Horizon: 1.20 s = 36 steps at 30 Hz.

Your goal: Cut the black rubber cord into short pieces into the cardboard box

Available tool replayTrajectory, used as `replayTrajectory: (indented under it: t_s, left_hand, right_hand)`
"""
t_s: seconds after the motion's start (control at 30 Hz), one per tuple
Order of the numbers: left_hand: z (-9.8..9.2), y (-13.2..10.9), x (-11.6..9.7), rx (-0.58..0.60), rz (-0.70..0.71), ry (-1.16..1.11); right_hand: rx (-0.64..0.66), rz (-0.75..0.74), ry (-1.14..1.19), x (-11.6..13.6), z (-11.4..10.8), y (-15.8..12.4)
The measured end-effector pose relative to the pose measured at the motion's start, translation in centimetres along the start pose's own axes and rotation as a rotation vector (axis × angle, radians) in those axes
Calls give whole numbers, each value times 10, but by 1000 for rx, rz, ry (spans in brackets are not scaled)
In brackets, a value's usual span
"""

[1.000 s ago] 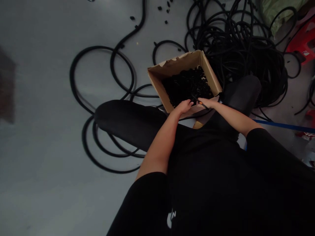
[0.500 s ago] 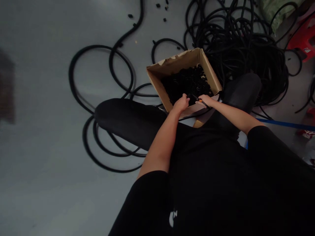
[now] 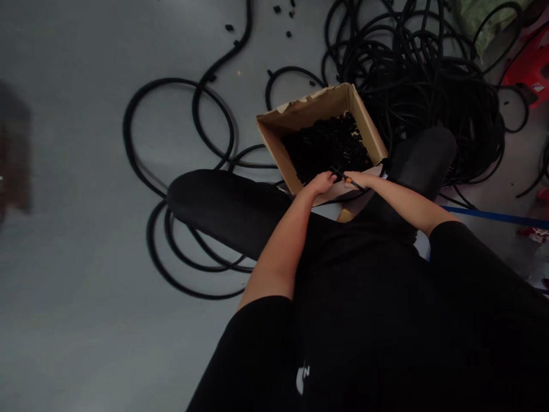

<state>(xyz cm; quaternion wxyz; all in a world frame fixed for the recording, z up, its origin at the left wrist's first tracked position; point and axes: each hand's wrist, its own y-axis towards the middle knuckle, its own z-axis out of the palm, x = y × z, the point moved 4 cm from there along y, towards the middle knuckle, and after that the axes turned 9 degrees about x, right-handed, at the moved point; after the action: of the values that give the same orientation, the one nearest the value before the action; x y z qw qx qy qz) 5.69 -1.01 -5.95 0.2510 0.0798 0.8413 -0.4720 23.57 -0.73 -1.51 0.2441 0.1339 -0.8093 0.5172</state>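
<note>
1. One open cardboard box (image 3: 311, 109) sits on the floor in our head-camera view, between the person's two black-clad knees, with its far rim torn and ragged.
2. We see it filled with a dense pile of short black rubber pieces (image 3: 326, 146), heaped across most of the bottom; we cannot make out single pieces well in the dim light.
3. We find the right hand (image 3: 359, 180) at the near edge of the box, closed in a pinch on a thin black piece with an orange mark (image 3: 348, 179). That piece lies over the near part of the pile.
4. We see the left hand (image 3: 321, 184) just beside it, fingers half curled above the same edge. We cannot tell whether it grips anything.
5. Around the box we count many loops of black rubber hose (image 3: 141, 131) lying on the grey floor (image 3: 77, 297), and a tangled heap of the same hose (image 3: 429, 74) beyond the far right corner.
6. We note a few small black offcuts (image 3: 278, 9) on the floor past the box. A green sack (image 3: 484, 23) and a red plastic stool (image 3: 529, 68) stand at the upper right, and a blue strip (image 3: 484, 216) runs along the right.
</note>
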Motion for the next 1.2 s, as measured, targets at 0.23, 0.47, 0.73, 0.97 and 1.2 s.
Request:
replayTrajectory:
  t_s: [0.23, 0.47, 0.73, 0.97, 1.2]
  left_hand:
    - [1, -3, -1, -4, 49, -42]
    - [-6, -12, 4, -87, -49, -76]
    - [-12, -21, 2, -90, -58, -31]
    - [-12, -17, 5, -127, -89, -60]
    - [-3, -11, -4, -42, 57, -4]
  right_hand:
    - [-13, 37, -52, 11, -2, -10]
    - [-114, 210, 96, 5, -11, -14]
    - [-117, 202, 113, -4, -16, -12]
    - [6, 159, 260, -6, 0, -5]
    - [45, 22, 212, 7, 5, -9]
